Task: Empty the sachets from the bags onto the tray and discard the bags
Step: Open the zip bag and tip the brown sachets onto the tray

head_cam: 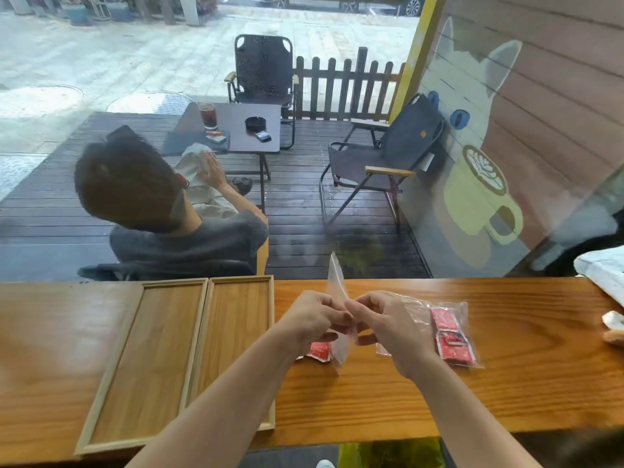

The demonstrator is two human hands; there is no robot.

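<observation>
My left hand [312,319] and my right hand [388,324] meet above the wooden counter, both pinching the top of a clear plastic bag [337,285] that stands upright between them. A red sachet [319,351] shows under my left hand, at the bag's lower end. A second clear bag [450,332] lies flat to the right with red sachets [454,346] inside. Two shallow wooden trays lie side by side to the left, the nearer tray [236,309] and the farther tray [158,336]; neither holds anything.
The wooden counter [506,383] runs along a window. A white bag [604,275] and a pale object [613,327] sit at its right end. Beyond the glass a person sits on a deck with chairs and a small table.
</observation>
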